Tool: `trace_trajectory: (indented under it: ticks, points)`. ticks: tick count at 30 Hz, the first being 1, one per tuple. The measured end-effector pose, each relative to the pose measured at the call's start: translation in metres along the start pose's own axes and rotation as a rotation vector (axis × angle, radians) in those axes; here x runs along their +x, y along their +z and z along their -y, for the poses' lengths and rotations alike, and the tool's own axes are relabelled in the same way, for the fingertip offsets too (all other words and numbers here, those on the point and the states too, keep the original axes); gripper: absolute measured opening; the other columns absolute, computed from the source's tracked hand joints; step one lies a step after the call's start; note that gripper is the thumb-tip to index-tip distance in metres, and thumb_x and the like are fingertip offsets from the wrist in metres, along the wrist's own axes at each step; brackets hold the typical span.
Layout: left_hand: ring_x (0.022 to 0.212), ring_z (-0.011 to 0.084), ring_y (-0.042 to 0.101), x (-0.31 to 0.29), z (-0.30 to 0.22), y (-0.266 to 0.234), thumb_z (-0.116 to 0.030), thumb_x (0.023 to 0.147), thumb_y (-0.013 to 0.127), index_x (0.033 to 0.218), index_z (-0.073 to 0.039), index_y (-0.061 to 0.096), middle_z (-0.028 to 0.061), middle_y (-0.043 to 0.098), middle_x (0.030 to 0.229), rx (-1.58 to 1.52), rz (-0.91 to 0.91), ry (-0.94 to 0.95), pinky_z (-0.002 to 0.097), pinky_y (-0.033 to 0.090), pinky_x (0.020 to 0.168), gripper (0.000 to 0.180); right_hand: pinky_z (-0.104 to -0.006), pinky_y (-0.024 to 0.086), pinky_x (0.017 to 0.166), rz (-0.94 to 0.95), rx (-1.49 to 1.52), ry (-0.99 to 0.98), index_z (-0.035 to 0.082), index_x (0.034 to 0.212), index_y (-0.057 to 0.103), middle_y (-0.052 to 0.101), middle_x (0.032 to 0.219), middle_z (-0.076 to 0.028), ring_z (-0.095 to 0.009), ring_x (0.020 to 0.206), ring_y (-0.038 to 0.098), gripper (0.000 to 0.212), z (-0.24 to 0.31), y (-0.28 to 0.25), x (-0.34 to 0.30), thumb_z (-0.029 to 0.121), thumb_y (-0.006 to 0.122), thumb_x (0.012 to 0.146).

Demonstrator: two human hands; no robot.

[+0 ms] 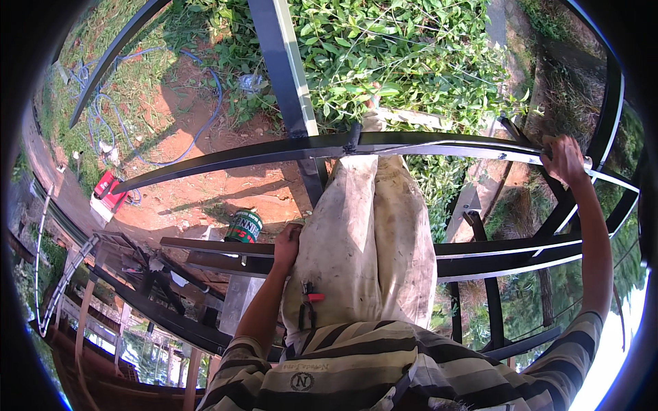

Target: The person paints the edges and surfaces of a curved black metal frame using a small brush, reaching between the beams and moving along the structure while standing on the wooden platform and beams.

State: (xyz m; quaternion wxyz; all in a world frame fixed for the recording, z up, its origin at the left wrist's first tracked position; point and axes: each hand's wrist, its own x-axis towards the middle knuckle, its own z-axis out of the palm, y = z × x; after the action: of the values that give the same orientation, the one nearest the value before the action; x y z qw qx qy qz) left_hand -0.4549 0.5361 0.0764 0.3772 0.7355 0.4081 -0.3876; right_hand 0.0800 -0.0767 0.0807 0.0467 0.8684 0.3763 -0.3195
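Observation:
Up at the right, my right hand [564, 159] is wrapped around the far black metal beam [233, 156], near its right end. That beam runs crosswise in front of my knees and has a pale, shiny edge on its right half. Beside my left thigh, my left hand [288, 248] is curled over the nearer dark metal beam [214, 246]; its fingertips are partly hidden. My legs, in stained light trousers [343, 233], extend over the nearer beam toward the far one. A red-handled tool [314, 298] hangs at my left hip.
A green can [245, 226] stands beyond my left hand. On the reddish ground lie a red and white box-shaped thing [108, 195] and a looped blue hose or cable [219, 103]. A dark upright post [277, 61] meets the far beam. Leafy plants [404, 61] grow ahead.

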Motion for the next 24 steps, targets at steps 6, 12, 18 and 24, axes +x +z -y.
trace_trajectory:
  ticks: [6,12,18,24]
  points:
    - [0.098,0.0391,0.070,-0.006,-0.010,0.007,-0.018,0.100,0.055,0.111,-0.005,0.069,0.0232,0.072,0.102,0.004,0.053,-0.061,0.0444,0.054,0.084,0.022,-0.0470,0.048,0.095,-0.002,-0.066,0.028,0.011,0.116,0.067,0.064,0.096,-0.011,-0.034,0.099,0.062,0.042,-0.009,-0.029,-0.014,0.027,0.077,0.078]
    - [0.099,0.0421,0.069,-0.001,0.000,0.024,-0.020,0.101,0.053,0.113,-0.005,0.070,0.0231,0.071,0.104,0.004,-0.012,0.055,0.0455,0.054,0.085,0.025,-0.0491,0.047,0.101,0.193,-0.013,0.093,0.009,0.115,0.066,0.066,0.106,-0.019,-0.036,0.107,0.062,0.042,0.109,-0.045,0.087,0.041,0.068,0.087]
    - [0.101,0.0415,0.069,-0.008,0.026,0.050,-0.022,0.100,0.056,0.114,-0.005,0.069,0.0244,0.071,0.104,-0.060,-0.025,0.018,0.0461,0.054,0.085,0.026,-0.0481,0.048,0.089,0.221,0.275,0.056,0.009,0.113,0.062,0.065,0.101,-0.018,-0.036,0.090,0.061,0.034,0.085,-0.082,-0.005,0.026,0.072,0.085]
    - [0.100,0.0413,0.070,0.004,0.069,0.114,-0.023,0.099,0.059,0.115,-0.006,0.070,0.0243,0.072,0.102,-0.193,-0.109,0.098,0.0461,0.054,0.084,0.026,-0.0444,0.051,0.069,-0.036,0.022,-0.377,0.016,0.121,0.063,0.061,0.108,-0.016,-0.033,0.088,0.061,0.036,0.050,-0.123,-0.170,0.005,0.073,0.089]
